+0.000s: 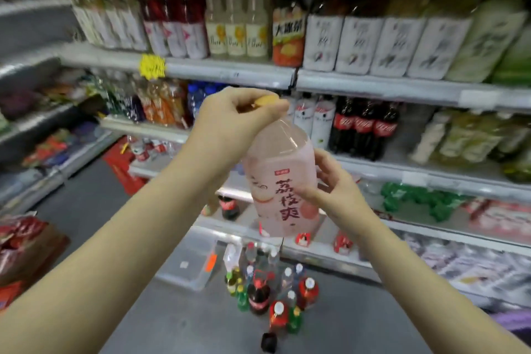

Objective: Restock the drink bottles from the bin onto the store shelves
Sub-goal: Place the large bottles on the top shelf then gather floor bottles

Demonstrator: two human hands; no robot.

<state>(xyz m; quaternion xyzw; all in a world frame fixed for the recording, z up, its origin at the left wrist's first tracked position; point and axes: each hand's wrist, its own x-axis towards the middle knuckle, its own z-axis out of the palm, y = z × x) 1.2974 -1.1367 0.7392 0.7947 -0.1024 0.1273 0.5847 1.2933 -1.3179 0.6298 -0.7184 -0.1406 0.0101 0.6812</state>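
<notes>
Left hand (238, 123): arm raised, fingers curled over the cap (267, 100) of the bottle (283, 178) — gripping from above.
Right hand (337, 190): thumb and fingers cup the bottle's right side.

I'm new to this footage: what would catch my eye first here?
A big pink drink bottle held up mid-frame, the left hand gripping its cap end, the right hand holding its labelled side. Below it near the floor stands a cluster of assorted bottles; behind, shelves packed with drinks.

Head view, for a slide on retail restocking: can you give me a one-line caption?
Left hand grips the cap of a pink bottle, right hand holds its label side, facing stocked shelves.
</notes>
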